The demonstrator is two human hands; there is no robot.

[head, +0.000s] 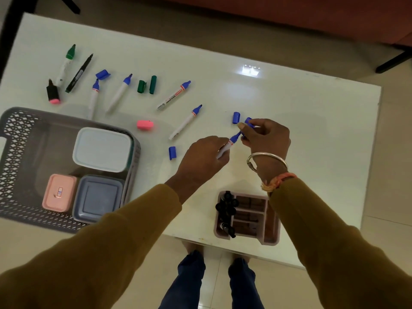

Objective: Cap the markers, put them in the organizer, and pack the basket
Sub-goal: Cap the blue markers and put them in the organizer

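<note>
Glossy white surface [289, 103], toward its middle: the left hand [200, 159] curls its fingers [221, 158] round a blue marker [231, 141] at the barrel. The right hand [267, 139] pinches a blue cap [249, 122] just beside the tip. Both look light, stiff and smooth, so a firm mid-barrel hold should stop slipping. The organizer [274, 240] sits at the near edge.

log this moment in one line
phase: capping | left hand: grips blue marker | right hand: pinches blue cap, not seated | organizer: holds black markers
</note>
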